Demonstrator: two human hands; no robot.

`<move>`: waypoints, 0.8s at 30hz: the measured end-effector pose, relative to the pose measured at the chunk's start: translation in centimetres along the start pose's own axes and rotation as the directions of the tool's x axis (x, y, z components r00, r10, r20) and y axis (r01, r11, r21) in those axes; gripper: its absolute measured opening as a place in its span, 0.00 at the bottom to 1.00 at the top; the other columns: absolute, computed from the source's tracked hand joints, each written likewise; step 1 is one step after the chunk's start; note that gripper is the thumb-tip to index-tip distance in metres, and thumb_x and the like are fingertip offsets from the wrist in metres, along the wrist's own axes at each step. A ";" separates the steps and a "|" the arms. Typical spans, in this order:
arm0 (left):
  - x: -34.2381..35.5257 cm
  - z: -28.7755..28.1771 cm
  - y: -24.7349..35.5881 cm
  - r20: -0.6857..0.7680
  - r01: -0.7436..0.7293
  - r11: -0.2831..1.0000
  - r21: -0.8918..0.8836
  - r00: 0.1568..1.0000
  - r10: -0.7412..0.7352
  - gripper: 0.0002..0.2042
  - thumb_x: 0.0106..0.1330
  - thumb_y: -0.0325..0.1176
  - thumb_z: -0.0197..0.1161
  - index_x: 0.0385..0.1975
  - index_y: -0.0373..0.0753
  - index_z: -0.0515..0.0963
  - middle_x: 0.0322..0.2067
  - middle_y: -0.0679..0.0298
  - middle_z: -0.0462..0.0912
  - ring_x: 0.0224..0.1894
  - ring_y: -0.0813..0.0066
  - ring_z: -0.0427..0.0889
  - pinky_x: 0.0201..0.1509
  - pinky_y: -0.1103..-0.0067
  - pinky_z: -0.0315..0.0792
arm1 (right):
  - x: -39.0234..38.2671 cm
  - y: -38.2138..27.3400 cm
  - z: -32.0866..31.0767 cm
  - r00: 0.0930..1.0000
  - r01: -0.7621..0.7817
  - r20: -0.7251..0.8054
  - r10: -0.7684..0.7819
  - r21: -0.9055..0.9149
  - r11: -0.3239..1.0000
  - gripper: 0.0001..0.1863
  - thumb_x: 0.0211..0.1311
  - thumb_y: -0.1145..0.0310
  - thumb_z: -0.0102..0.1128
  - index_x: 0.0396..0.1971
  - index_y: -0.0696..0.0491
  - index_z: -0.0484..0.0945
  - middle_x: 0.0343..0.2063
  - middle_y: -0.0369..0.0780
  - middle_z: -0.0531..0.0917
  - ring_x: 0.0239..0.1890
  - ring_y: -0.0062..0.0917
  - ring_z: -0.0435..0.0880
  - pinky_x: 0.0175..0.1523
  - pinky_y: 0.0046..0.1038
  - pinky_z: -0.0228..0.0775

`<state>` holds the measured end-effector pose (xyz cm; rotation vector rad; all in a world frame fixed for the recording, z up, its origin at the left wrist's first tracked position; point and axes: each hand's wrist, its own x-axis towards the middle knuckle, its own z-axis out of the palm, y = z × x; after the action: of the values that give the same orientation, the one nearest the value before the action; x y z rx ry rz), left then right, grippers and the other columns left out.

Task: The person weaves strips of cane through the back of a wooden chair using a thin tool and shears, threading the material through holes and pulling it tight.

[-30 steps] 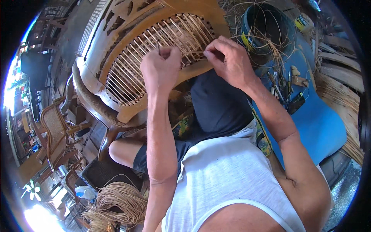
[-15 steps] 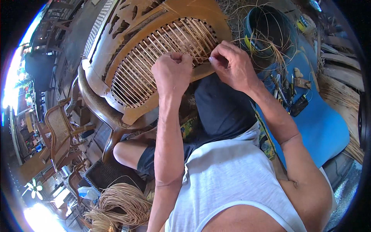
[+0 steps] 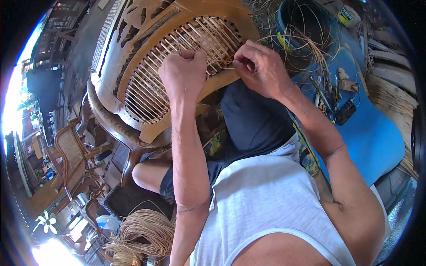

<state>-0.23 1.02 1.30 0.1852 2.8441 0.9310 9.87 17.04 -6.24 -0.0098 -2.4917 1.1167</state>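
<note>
A carved wooden chair frame lies before me, its oval opening strung with rows of pale cane strands. Toward the right end of the oval, crossing strands form a partial weave. My left hand is closed in a pinch over the near side of the strung opening. Close to the right end of the frame, my right hand pinches with thumb and forefinger. A thin cane strand appears to run between the two hands; the fingertips partly hide its ends.
On the right, a dark bucket has loose cane strands over it, and a blue board holds several hand tools. A coil of cane lies at lower left. A cane-backed chair stands farther left.
Both hands have shifted a little to the left, the left hand more. The whole view has moved slightly, and the chair frame sits a bit higher and farther left.
</note>
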 end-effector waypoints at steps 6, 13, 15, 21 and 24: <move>0.1 -0.6 -0.2 0.053 0.011 1.000 0.008 0.999 -0.011 0.13 0.59 0.36 0.66 0.31 0.31 0.88 0.23 0.51 0.87 0.28 0.61 0.89 0.41 0.70 0.81 | 0.1 -0.1 0.4 1.000 -0.008 0.013 0.009 -0.078 0.997 0.05 0.61 0.71 0.65 0.35 0.54 0.79 0.32 0.43 0.80 0.31 0.41 0.85 0.37 0.40 0.80; 0.0 -0.3 -0.5 0.039 -0.042 0.999 0.017 0.998 0.041 0.13 0.60 0.35 0.65 0.30 0.29 0.87 0.24 0.49 0.87 0.29 0.59 0.89 0.41 0.70 0.81 | 0.0 -0.7 1.1 0.999 -0.044 -0.023 0.042 -0.077 0.996 0.05 0.60 0.75 0.65 0.35 0.55 0.79 0.29 0.41 0.77 0.29 0.35 0.82 0.34 0.36 0.75; 0.1 -0.3 -0.6 0.045 -0.046 0.999 0.006 0.998 0.046 0.13 0.60 0.35 0.65 0.31 0.29 0.86 0.23 0.50 0.86 0.28 0.61 0.88 0.40 0.71 0.80 | 0.0 -0.8 0.9 0.999 -0.034 -0.022 0.032 -0.066 0.997 0.05 0.60 0.76 0.65 0.35 0.55 0.79 0.29 0.41 0.77 0.29 0.36 0.82 0.35 0.36 0.76; 0.2 -0.1 -1.1 0.096 0.046 0.989 -0.140 0.995 -0.032 0.12 0.61 0.35 0.65 0.31 0.29 0.84 0.21 0.61 0.84 0.24 0.75 0.81 0.33 0.76 0.76 | -0.1 -0.5 0.9 0.999 -0.040 -0.008 0.040 -0.033 0.999 0.07 0.58 0.71 0.67 0.35 0.54 0.79 0.33 0.44 0.80 0.32 0.42 0.86 0.37 0.42 0.82; 0.1 -0.2 -1.2 0.111 0.061 0.977 -0.204 0.993 -0.038 0.11 0.61 0.35 0.65 0.31 0.30 0.83 0.21 0.64 0.82 0.24 0.79 0.78 0.31 0.78 0.74 | -0.1 -0.5 1.0 0.999 -0.040 -0.008 0.040 -0.027 0.999 0.06 0.58 0.74 0.67 0.35 0.55 0.80 0.33 0.43 0.81 0.32 0.39 0.86 0.37 0.38 0.80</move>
<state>-0.43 -0.01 0.73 0.1353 2.6201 1.1612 9.70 15.96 -6.49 -0.0716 -2.5104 1.0974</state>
